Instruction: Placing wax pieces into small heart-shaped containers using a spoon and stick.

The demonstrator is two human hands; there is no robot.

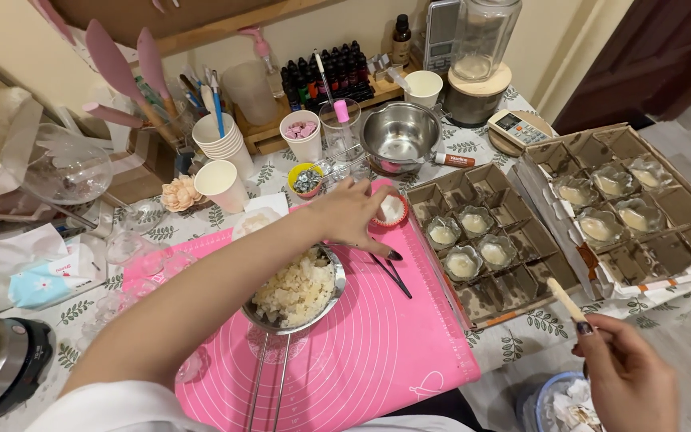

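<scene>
My left hand (351,214) reaches across the pink silicone mat (361,352), fingers curled over a small red-rimmed cup (392,210) filled with white wax, touching it. Just under my left forearm stands a metal pot (297,292) full of white wax flakes, its long handle pointing toward me. My right hand (625,376) is low at the right, off the table, pinching a thin wooden stick (565,300). Black tweezers (393,274) lie on the mat beside the pot.
A cardboard divider box (513,280) holds several filled glass cups; a second box (665,204) sits to its right. Behind are a steel bowl (400,136), paper cups (221,184), dye bottles (329,72), a glass jar (481,36) and a bin (561,404) below.
</scene>
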